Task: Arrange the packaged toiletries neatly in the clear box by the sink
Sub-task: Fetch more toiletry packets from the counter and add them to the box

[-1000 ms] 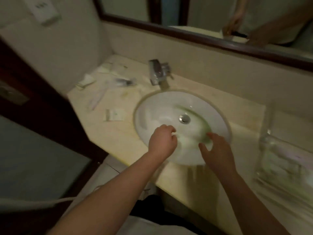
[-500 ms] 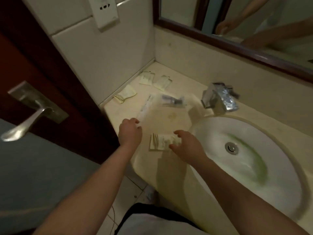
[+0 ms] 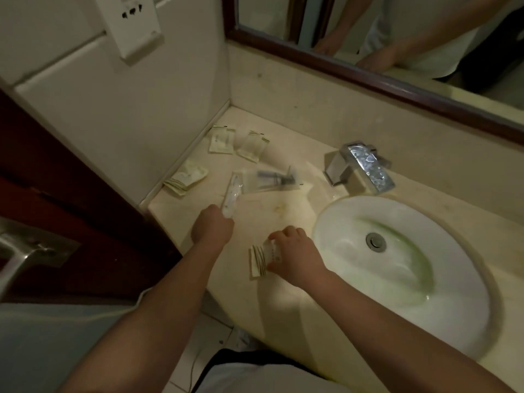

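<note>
Packaged toiletries lie scattered on the beige counter (image 3: 272,205) left of the sink. My right hand (image 3: 295,255) is closed on a small stack of white packets (image 3: 259,259) near the counter's front edge. My left hand (image 3: 212,229) is curled at the near end of a long clear toothbrush packet (image 3: 233,194); I cannot see whether it grips it. Farther back lie a clear packet with a dark item (image 3: 272,178), a folded pale packet stack (image 3: 187,178) by the wall, and two small sachets (image 3: 222,140) (image 3: 252,146) in the corner. The clear box is out of view.
The white oval sink (image 3: 411,268) fills the right side, with a chrome tap (image 3: 360,170) behind it. A mirror (image 3: 397,38) runs along the back wall. A dark wooden door with a metal handle (image 3: 17,259) stands at the left, a wall socket (image 3: 133,26) above.
The view swung left from the sink and the clear box to the counter's left end. Both hands moved from over the basin to the packets; my right hand has closed on the packet stack.
</note>
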Motion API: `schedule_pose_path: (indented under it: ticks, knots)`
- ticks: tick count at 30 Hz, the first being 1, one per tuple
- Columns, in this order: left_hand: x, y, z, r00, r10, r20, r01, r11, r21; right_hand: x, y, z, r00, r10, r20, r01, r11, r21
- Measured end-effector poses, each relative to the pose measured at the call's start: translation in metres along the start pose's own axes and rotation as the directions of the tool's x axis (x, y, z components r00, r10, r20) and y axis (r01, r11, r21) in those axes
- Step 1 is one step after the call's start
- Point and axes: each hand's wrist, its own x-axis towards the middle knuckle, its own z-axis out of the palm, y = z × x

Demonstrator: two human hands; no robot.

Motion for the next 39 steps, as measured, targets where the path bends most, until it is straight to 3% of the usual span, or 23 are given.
schedule_pose_path:
  ticks: [5,9,15,17,20,22,25,28,33,39]
  knots:
    - [0.002,-0.002,-0.009,0.997,-0.033,0.068,0.034,0.999,-0.013,0.034,-0.003,-0.014,0.996,0.043,-0.080,-0.035,0.995,0.091]
    - [-0.003,-0.007,-0.012,0.993,-0.048,0.111,0.055,0.996,-0.066,0.091,0.002,-0.032,0.977,0.032,-0.209,-0.030,0.999,0.011]
    - [-0.009,-0.009,-0.023,0.983,0.029,0.181,0.002,0.985,-0.170,0.131,0.011,-0.035,0.989,0.069,-0.134,-0.103,0.957,-0.271]
    - [-0.012,-0.004,-0.028,0.986,0.064,0.155,-0.030,0.977,-0.212,0.122,0.013,-0.033,0.980,0.079,-0.181,-0.130,0.947,-0.292]
    - [-0.020,0.010,-0.033,0.985,0.123,0.119,-0.083,0.950,-0.301,0.096,0.020,-0.033,0.980,0.152,-0.125,-0.179,0.952,-0.247]
    - [-0.033,0.026,-0.033,0.977,0.182,0.115,-0.130,0.924,-0.360,0.071,0.032,-0.035,0.974,0.206,-0.093,-0.218,0.965,-0.147]
    - [-0.059,0.057,-0.026,0.952,0.280,0.123,-0.212,0.894,-0.395,0.021,0.055,-0.044,0.943,0.319,-0.093,-0.295,0.932,0.211]
    - [-0.100,0.093,-0.004,0.904,0.386,0.185,-0.266,0.844,-0.465,-0.048,0.085,-0.056,0.877,0.471,-0.095,-0.371,0.790,0.489]
    - [-0.199,0.142,0.056,0.810,0.486,0.328,-0.199,0.754,-0.626,-0.188,0.135,-0.055,0.778,0.619,-0.105,-0.367,0.584,0.724]
    - [-0.329,0.177,0.148,0.692,0.521,0.499,-0.128,0.769,-0.626,-0.347,0.188,-0.023,0.604,0.794,-0.073,-0.247,0.274,0.930]
